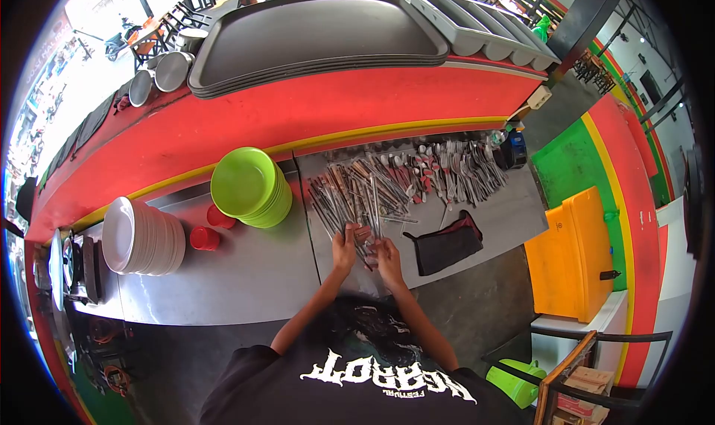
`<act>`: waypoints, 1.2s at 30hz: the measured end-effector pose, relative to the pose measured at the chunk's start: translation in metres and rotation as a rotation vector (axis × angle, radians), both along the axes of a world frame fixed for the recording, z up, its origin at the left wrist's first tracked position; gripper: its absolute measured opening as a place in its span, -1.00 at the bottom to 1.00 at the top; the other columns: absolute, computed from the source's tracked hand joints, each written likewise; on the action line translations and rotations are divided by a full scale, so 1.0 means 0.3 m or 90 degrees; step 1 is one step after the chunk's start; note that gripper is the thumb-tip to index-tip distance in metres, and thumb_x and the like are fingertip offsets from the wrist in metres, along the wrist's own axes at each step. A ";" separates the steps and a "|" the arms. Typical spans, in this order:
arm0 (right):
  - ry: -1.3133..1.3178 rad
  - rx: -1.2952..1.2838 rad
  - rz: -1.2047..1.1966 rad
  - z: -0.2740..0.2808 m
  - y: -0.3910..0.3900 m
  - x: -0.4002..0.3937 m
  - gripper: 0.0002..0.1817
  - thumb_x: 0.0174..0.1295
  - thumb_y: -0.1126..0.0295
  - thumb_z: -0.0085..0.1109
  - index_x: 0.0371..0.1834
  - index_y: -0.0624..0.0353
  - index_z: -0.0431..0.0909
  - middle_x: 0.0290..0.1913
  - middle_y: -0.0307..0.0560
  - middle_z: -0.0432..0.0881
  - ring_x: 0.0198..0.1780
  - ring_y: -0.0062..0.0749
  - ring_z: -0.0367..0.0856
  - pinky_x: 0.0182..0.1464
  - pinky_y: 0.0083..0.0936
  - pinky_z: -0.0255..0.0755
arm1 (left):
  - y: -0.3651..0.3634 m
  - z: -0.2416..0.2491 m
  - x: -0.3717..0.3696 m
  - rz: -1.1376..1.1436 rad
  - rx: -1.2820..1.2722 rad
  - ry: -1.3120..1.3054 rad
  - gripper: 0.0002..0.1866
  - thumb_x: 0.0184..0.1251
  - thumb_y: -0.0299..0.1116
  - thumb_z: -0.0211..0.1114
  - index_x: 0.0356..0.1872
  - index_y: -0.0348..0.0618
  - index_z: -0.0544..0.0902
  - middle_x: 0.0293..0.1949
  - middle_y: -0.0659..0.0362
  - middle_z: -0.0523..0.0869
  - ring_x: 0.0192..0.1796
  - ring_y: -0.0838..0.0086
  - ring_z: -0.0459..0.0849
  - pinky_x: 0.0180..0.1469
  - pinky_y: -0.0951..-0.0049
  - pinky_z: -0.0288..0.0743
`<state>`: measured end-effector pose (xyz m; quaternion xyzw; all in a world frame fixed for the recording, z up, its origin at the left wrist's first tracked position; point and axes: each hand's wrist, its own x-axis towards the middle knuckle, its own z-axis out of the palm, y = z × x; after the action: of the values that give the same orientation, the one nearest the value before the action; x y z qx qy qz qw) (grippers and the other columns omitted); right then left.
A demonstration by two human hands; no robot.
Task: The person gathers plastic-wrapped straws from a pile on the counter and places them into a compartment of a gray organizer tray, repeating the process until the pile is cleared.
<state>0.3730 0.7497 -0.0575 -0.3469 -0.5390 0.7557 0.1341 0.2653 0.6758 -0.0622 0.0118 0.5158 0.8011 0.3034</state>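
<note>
At the front edge of the metal table, my left hand (pixel 345 248) is closed around several thin metal utensils. Close beside it on the right, my right hand (pixel 387 260) has its fingers closed on slim metal utensils that point up and away. What kind they are is too small to tell. Beyond both hands lies a wide spread of cutlery (pixel 410 173), with long thin pieces on the left and spoons and forks towards the right. A dark zip pouch with red trim (pixel 447 245) lies right of my right hand.
Left on the table (pixel 246 283) stand green bowls (pixel 249 187), red cups (pixel 205 238) and stacked white plates (pixel 141 235). Dark trays (pixel 320 30) and a grey cutlery holder (pixel 477 27) rest on the red ledge (pixel 261 116). A yellow-orange container (pixel 572 254) stands right.
</note>
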 end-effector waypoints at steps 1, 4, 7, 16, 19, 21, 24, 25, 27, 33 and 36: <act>0.011 0.005 -0.006 0.000 0.002 -0.007 -0.48 0.47 0.09 -0.02 0.35 0.16 0.24 0.06 0.00 0.55 -0.06 -0.27 0.68 -0.37 -0.40 0.65 | 0.001 -0.011 -0.003 0.003 0.013 0.003 -0.56 0.60 -0.18 -0.06 -0.02 -0.50 0.49 -0.11 -0.12 0.72 -0.11 0.17 0.74 -0.03 0.33 0.63; -0.018 0.051 -0.047 0.019 -0.012 -0.023 -0.33 0.45 0.04 0.01 0.48 0.12 0.08 0.33 0.10 0.32 0.07 -0.16 0.61 -0.22 -0.30 0.65 | 0.002 -0.028 -0.018 0.014 0.030 -0.002 -0.57 0.60 -0.19 -0.05 0.04 -0.49 0.47 -0.01 -0.17 0.67 0.01 0.19 0.71 0.05 0.35 0.62; -0.031 0.036 -0.028 0.028 -0.020 -0.020 -0.29 0.42 0.00 0.04 0.50 0.11 0.07 0.47 0.11 0.09 0.19 -0.07 0.51 -0.09 -0.21 0.62 | 0.002 -0.060 -0.045 0.019 0.050 0.042 -0.57 0.60 -0.20 -0.05 0.09 -0.49 0.46 0.04 -0.13 0.65 0.07 0.19 0.69 0.09 0.35 0.59; -0.006 -0.028 0.120 -0.039 -0.025 0.024 -0.58 0.46 0.14 0.03 0.23 0.16 0.37 0.06 -0.06 0.57 -0.02 -0.33 0.64 -0.11 -0.38 0.59 | -0.006 -0.019 -0.004 -0.053 0.005 0.004 -0.53 0.58 -0.21 0.00 0.23 -0.47 0.39 0.03 -0.08 0.66 0.14 0.25 0.64 0.13 0.41 0.55; 0.000 0.014 0.174 -0.053 -0.006 0.020 -0.70 0.47 0.24 0.00 0.13 0.16 0.40 -0.05 -0.13 0.61 -0.14 -0.42 0.68 -0.15 -0.44 0.57 | -0.007 -0.096 -0.015 -0.104 -0.151 0.076 -0.55 0.57 -0.23 0.02 0.22 -0.45 0.43 0.10 -0.01 0.64 0.13 0.28 0.66 0.13 0.43 0.53; -0.001 -0.011 0.120 -0.058 -0.011 0.021 -0.68 0.47 0.21 0.00 0.13 0.16 0.39 -0.04 -0.10 0.61 -0.14 -0.38 0.68 -0.15 -0.44 0.57 | 0.000 -0.045 0.006 -0.078 -0.152 0.065 -0.57 0.57 -0.23 0.02 0.21 -0.43 0.43 0.12 0.02 0.63 0.14 0.27 0.65 0.14 0.40 0.53; 0.014 -0.058 0.023 -0.039 -0.020 0.023 -0.62 0.46 0.14 0.01 0.17 0.16 0.35 -0.03 -0.06 0.61 -0.14 -0.34 0.68 -0.14 -0.42 0.56 | 0.004 -0.023 0.011 -0.009 -0.011 -0.029 -0.58 0.57 -0.22 0.02 0.18 -0.41 0.43 0.12 0.01 0.62 0.15 0.20 0.64 0.17 0.31 0.53; 0.022 -0.075 -0.011 -0.032 -0.022 0.024 -0.59 0.45 0.12 0.01 0.18 0.16 0.34 -0.03 -0.05 0.61 -0.15 -0.33 0.68 -0.14 -0.41 0.56 | 0.003 -0.033 0.006 0.013 0.049 -0.067 -0.58 0.57 -0.21 0.02 0.17 -0.41 0.43 0.11 0.00 0.61 0.15 0.18 0.64 0.18 0.27 0.53; -0.002 -0.147 -0.024 -0.019 -0.032 0.022 -0.54 0.44 0.05 0.00 0.21 0.14 0.32 -0.02 -0.04 0.61 -0.14 -0.31 0.68 -0.13 -0.40 0.55 | -0.013 -0.030 -0.009 -0.022 0.103 -0.064 -0.58 0.58 -0.20 0.01 0.17 -0.40 0.41 0.11 -0.03 0.60 0.15 0.12 0.63 0.18 0.21 0.53; 0.064 -0.479 0.025 -0.007 -0.042 0.032 -0.58 0.43 -0.04 -0.04 0.07 0.06 0.45 -0.15 -0.17 0.62 -0.28 -0.44 0.62 -0.26 -0.52 0.46 | 0.004 0.032 0.017 -0.075 -0.017 0.128 -0.56 0.59 -0.13 -0.03 -0.03 -0.39 0.59 -0.19 0.04 0.72 -0.07 0.36 0.71 0.02 0.41 0.54; 0.123 -0.459 -0.007 -0.029 -0.043 0.027 -0.63 0.44 -0.03 -0.04 -0.06 0.02 0.51 -0.29 -0.29 0.59 -0.40 -0.57 0.55 -0.40 -0.58 0.36 | -0.010 0.062 0.055 -0.180 -0.171 0.214 -0.53 0.58 -0.09 -0.02 -0.18 -0.34 0.68 -0.38 0.15 0.73 -0.27 0.55 0.66 -0.17 0.53 0.52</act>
<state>0.3812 0.7368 -0.0661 -0.3020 -0.2215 0.9255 0.0574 0.2819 0.6729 -0.0436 0.1767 0.6541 0.6615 0.3213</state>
